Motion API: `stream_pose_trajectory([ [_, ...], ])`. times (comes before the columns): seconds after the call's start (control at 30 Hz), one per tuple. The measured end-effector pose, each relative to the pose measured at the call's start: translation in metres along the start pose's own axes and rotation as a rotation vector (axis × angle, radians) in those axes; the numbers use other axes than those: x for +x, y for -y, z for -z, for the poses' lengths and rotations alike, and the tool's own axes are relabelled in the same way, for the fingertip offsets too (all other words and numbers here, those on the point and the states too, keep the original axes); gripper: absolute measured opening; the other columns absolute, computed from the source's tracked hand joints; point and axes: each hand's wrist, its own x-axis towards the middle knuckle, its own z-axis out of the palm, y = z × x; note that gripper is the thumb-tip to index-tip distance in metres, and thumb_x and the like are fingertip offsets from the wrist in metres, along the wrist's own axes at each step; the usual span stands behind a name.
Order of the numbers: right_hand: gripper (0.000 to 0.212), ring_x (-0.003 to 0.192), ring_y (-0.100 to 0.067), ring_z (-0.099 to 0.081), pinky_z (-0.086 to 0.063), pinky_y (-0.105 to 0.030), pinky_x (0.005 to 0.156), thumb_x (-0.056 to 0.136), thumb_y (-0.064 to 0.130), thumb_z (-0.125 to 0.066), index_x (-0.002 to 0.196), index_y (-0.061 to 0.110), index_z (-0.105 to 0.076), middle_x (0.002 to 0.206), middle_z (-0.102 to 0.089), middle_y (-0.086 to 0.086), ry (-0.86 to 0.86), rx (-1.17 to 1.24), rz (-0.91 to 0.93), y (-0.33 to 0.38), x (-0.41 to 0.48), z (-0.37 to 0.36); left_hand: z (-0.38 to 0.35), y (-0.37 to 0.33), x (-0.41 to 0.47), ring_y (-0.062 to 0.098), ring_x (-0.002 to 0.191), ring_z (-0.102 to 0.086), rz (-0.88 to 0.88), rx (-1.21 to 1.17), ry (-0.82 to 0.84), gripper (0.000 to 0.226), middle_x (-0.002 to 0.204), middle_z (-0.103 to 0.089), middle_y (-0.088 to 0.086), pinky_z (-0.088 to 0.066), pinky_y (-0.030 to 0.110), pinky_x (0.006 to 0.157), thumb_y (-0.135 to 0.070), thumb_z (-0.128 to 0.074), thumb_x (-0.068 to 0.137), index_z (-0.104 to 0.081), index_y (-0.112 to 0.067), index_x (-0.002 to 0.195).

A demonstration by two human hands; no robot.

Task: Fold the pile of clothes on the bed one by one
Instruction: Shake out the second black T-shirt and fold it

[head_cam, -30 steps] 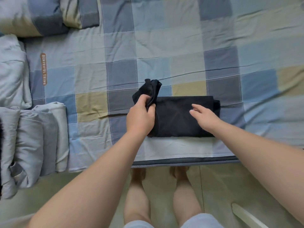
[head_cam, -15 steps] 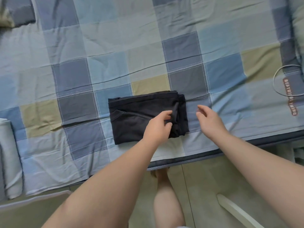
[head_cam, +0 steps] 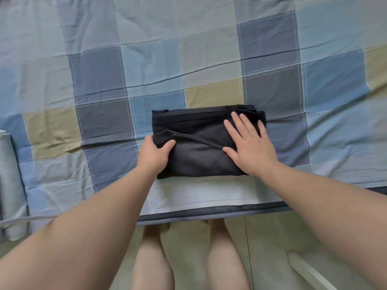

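Note:
A black garment (head_cam: 196, 143), folded into a flat rectangle, lies near the front edge of the bed. My left hand (head_cam: 154, 153) grips its left edge, thumb on top and fingers tucked under the cloth. My right hand (head_cam: 249, 143) lies flat on the right half of the garment, fingers straight and spread, pressing it down. A curved seam runs across the top layer between the two hands.
The bed wears a checked sheet (head_cam: 146, 65) in blue, grey and yellow. A folded pale grey cloth (head_cam: 10, 185) sits at the far left edge. Below the mattress edge (head_cam: 209, 215) are the floor, my bare legs and a white object (head_cam: 307, 271) at lower right.
The left flap that my left hand was lifting now lies folded over the garment. My left hand went back to the left edge, and my right hand came down flat onto the cloth.

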Motion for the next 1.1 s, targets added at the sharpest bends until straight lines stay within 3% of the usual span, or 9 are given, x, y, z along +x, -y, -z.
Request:
stream_pose_trajectory([
  [0.1,0.091,0.155,-0.021,0.004,-0.009,-0.050,0.124,0.093,0.062,-0.046,0.161,0.024,0.000,0.168,0.013,-0.001,-0.053,0.079,-0.101,-0.003,-0.011,0.000,0.003,0.006,0.010,0.017,0.107,-0.063,0.011,-0.126,0.072,0.048,0.115,-0.067,-0.007,-0.051,0.037,0.096,-0.043,-0.078,0.085,-0.060,-0.020,0.123],
  [0.17,0.102,0.154,-0.024,-0.005,-0.016,-0.044,0.123,0.089,0.054,-0.064,0.160,0.025,0.002,0.168,0.007,-0.003,-0.091,0.422,-0.324,0.000,-0.015,0.002,0.006,0.008,0.011,0.015,0.106,-0.066,0.022,-0.223,0.126,0.047,0.114,-0.070,-0.008,-0.053,0.034,0.093,-0.046,-0.079,0.083,-0.064,-0.023,0.121],
  [0.23,0.107,0.149,-0.023,-0.026,-0.027,-0.040,0.121,0.082,0.042,-0.078,0.159,0.026,-0.006,0.165,-0.019,-0.006,-0.123,0.852,-0.573,0.000,-0.014,0.007,0.009,0.007,0.009,0.014,0.106,-0.067,0.049,-0.325,0.190,0.038,0.114,-0.072,-0.007,-0.053,0.029,0.088,-0.045,-0.077,0.085,-0.067,-0.027,0.116],
  [0.3,0.092,0.127,-0.020,-0.054,-0.048,-0.035,0.101,0.079,0.037,-0.083,0.151,0.020,-0.028,0.146,-0.050,-0.005,-0.110,1.140,-0.755,-0.006,-0.009,0.012,0.011,0.005,0.010,0.016,0.105,-0.069,0.086,-0.382,0.262,0.032,0.113,-0.074,-0.006,-0.055,0.033,0.092,-0.045,-0.076,0.087,-0.069,-0.030,0.114],
  [0.37,0.064,0.103,-0.017,-0.068,-0.056,-0.031,0.076,0.080,0.031,-0.083,0.132,0.016,-0.050,0.126,-0.067,-0.004,0.052,1.324,-0.844,-0.013,-0.005,0.020,0.014,0.003,0.009,0.017,0.105,-0.071,0.106,-0.398,0.322,0.032,0.112,-0.075,-0.006,-0.055,0.038,0.097,-0.045,-0.076,0.087,-0.069,-0.031,0.115],
  [0.47,0.044,0.093,-0.024,-0.074,-0.060,-0.038,0.071,0.082,0.024,-0.081,0.121,0.018,-0.063,0.110,-0.076,-0.005,0.329,1.477,-0.845,-0.017,-0.002,0.039,0.026,0.003,0.002,0.021,0.106,-0.071,0.144,-0.439,0.380,0.035,0.111,-0.076,-0.003,-0.055,0.041,0.097,-0.043,-0.075,0.088,-0.068,-0.029,0.119],
  [0.73,0.037,0.097,-0.022,-0.073,-0.056,-0.032,0.079,0.084,0.020,-0.080,0.118,0.012,-0.067,0.110,-0.075,-0.005,0.291,1.346,-0.615,0.036,-0.031,0.154,0.115,-0.008,-0.082,0.024,0.105,-0.071,0.205,-0.595,0.393,0.040,0.112,-0.076,0.003,-0.056,0.040,0.094,-0.043,-0.075,0.089,-0.066,-0.021,0.121],
  [0.93,0.030,0.092,-0.020,-0.072,-0.057,-0.036,0.084,0.085,0.019,-0.079,0.112,0.016,-0.067,0.107,-0.074,-0.001,0.268,1.148,-0.414,0.144,-0.054,0.255,0.213,0.012,-0.167,0.022,0.100,-0.071,0.159,-0.793,0.199,0.031,0.113,-0.075,0.006,-0.056,0.031,0.077,-0.035,-0.071,0.093,-0.066,-0.019,0.120],
  [1.1,0.035,0.094,-0.021,-0.071,-0.057,-0.038,0.086,0.085,0.024,-0.079,0.117,0.018,-0.066,0.107,-0.072,0.000,0.232,0.957,-0.190,0.281,-0.051,0.333,0.317,0.060,-0.222,0.025,0.102,-0.072,0.116,-1.025,-0.013,0.030,0.111,-0.076,0.005,-0.058,0.039,0.090,-0.036,-0.073,0.091,-0.068,-0.021,0.116],
])
